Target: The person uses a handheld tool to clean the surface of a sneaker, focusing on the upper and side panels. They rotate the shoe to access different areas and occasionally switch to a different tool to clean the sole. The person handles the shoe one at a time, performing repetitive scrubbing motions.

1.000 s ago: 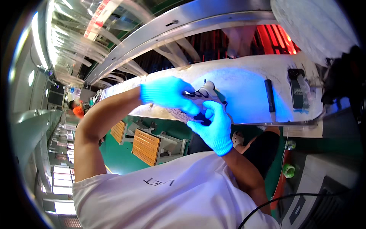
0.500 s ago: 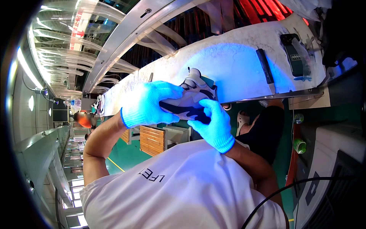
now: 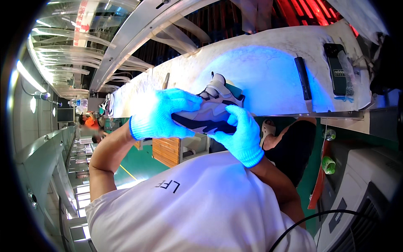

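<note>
Between my two gloved hands is a sneaker (image 3: 212,110), pale grey with black wavy panels, its side turned up toward me. My left hand (image 3: 168,114), in a knitted glove lit blue, grips the toe end with the thumb below and fingers on top. At the other end, the heel, my right hand (image 3: 241,135) pinches the shoe's lower side. The strap and collar point away from me, over the worktop, and a dark green patch shows behind the collar. My palms and the shoe's underside are hidden.
A long pale bench (image 3: 268,90) carries a black-handled tool (image 3: 303,82) and a dark green case-like item (image 3: 337,73) at right. A thin tool (image 3: 166,80) lies beyond my left hand. Clear strips and red-glowing bars line the back. Wooden slatted box (image 3: 166,150) below; other people (image 3: 90,122) far left.
The shoe has turned slightly, so more of its patterned side and black lower panel faces up. Both hands still hold it; the view has shifted a little.
</note>
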Tool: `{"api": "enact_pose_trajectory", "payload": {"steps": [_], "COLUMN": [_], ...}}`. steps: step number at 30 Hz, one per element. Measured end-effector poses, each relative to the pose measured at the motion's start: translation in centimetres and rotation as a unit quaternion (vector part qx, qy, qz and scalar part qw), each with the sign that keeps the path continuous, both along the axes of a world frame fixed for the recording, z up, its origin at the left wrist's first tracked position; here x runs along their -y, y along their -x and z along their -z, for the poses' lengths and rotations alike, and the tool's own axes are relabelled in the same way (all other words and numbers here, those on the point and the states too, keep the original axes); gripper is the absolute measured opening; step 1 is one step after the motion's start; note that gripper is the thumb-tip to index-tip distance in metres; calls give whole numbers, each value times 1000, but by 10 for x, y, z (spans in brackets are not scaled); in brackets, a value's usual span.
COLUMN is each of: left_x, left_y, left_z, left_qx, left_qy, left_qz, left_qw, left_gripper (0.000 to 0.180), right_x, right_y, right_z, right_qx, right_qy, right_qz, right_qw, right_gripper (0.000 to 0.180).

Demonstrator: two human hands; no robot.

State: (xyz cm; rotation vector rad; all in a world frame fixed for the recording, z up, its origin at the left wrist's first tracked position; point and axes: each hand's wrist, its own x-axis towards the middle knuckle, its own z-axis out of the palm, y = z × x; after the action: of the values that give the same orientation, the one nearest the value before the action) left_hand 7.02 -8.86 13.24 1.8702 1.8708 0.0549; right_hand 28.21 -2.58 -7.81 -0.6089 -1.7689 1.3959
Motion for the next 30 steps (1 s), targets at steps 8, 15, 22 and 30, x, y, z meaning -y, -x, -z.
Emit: {"api": "enact_pose_trajectory", "payload": {"steps": [8, 15, 22, 30], "left_x": [3, -3, -64, -54], "left_y": [11, 37, -1, -4], "left_z": [7, 20, 36, 56], "left_qx": [21, 75, -91, -131], "left_qy": [-1, 184, 368, 265], "left_qz": [-5, -221, -179, -209], "left_qw": [1000, 955, 908, 932], "left_gripper": [68, 112, 110, 91], "right_x": [-9, -20, -10, -6], "right_y": [8, 29, 41, 44], "right_z": [-3, -12, -11, -28], "right_qx": [3, 73, 89, 163], "right_qy": [52, 47, -43, -12], "right_qz": [-29, -102, -60, -62], "right_qw": [998, 991, 993, 984], "right_gripper": [81, 80, 82, 82]}}
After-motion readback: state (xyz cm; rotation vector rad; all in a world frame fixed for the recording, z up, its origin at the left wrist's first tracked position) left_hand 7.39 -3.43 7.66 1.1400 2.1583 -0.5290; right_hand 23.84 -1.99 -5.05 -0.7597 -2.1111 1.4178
